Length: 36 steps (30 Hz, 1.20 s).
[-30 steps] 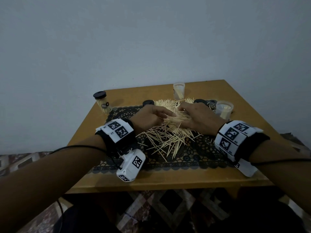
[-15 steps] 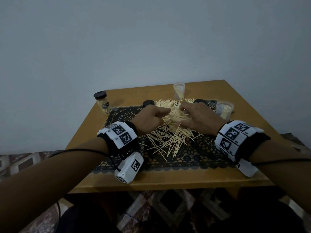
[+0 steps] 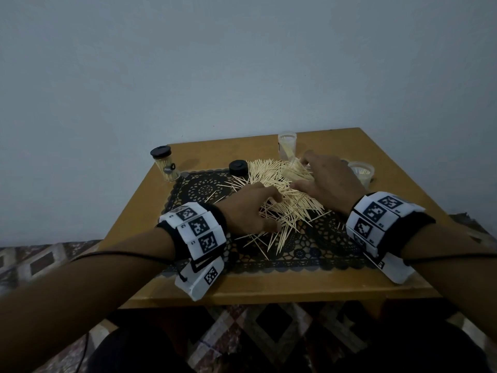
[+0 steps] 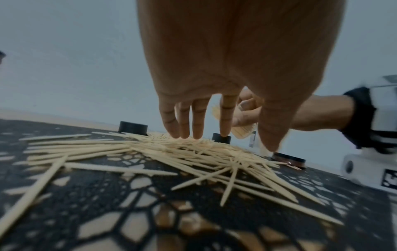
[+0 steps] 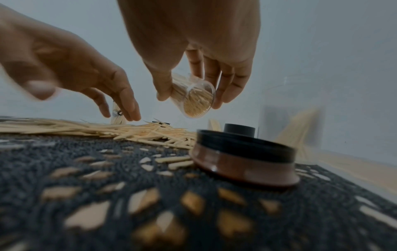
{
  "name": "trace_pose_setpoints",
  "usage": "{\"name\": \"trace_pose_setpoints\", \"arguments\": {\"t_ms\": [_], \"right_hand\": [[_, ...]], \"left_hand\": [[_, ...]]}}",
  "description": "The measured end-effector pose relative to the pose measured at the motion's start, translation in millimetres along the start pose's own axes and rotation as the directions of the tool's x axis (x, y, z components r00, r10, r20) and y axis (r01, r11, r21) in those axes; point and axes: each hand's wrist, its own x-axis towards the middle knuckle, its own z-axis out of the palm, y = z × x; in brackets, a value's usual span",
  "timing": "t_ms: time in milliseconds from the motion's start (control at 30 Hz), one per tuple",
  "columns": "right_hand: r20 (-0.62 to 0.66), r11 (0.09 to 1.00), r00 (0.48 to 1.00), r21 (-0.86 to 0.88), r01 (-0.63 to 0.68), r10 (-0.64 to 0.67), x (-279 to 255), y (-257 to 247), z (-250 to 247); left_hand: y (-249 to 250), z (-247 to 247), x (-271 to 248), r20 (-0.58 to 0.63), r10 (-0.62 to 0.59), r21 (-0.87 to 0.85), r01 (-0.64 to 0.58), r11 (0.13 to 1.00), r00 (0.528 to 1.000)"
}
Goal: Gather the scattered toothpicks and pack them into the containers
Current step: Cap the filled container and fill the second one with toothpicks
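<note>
Head view shows both hands over a heap of toothpicks spread on a dark lace mat on the wooden tabletop. The right hand has its grip clamped on a small clear container; the right wrist view shows thumb on one side and fingers on the other, the container tilted with its open mouth toward the camera and packed with toothpicks. Below that grip lies the far part of the heap, and just beside it on the wrist side sits a brown-and-black lid on the mat, with a smaller black cap behind it. The left hand has its grip apart: in the left wrist view the fingers point down, nearly straight, their tips at the top of the heap, holding nothing. Beyond those fingertips a black lid stands at the heap's far edge. Well off to the left of the left grip stands a capped jar filled with toothpicks. Beyond the right grip stands an open clear cup holding a few toothpicks, and to its right another open container with toothpicks inside.
</note>
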Motion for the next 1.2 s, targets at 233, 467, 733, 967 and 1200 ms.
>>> {"name": "trace_pose_setpoints", "arguments": {"t_ms": [233, 467, 733, 967, 1200], "right_hand": [[0.018, 1.000, 1.000, -0.016, 0.009, -0.009, 0.9, 1.3, 1.7], [0.043, 1.000, 0.999, -0.002, 0.022, -0.022, -0.2, -3.4, 4.2], [0.056, 0.999, 0.998, -0.019, 0.035, -0.034, -1.0, -4.0, 3.0], [0.099, 0.999, 0.994, 0.012, 0.044, -0.045, 0.0, -3.3, 4.0], [0.218, 0.994, 0.971, 0.075, 0.081, -0.096, -3.8, -8.5, 2.7]], "left_hand": [[18.7, 28.1, 5.0, 0.072, -0.075, 0.284, 0.052, 0.958, 0.995], [-2.8, 10.0, 9.0, 0.019, -0.215, 0.255, 0.203, 0.945, 0.976], [-22.4, 3.7, 9.9, -0.023, -0.151, 0.286, 0.151, 0.946, 0.988], [-25.7, 2.8, 8.2, -0.067, 0.020, 0.262, -0.002, 0.965, 0.998], [-32.2, 2.4, 10.1, -0.105, 0.089, 0.244, -0.061, 0.968, 0.990]]}}
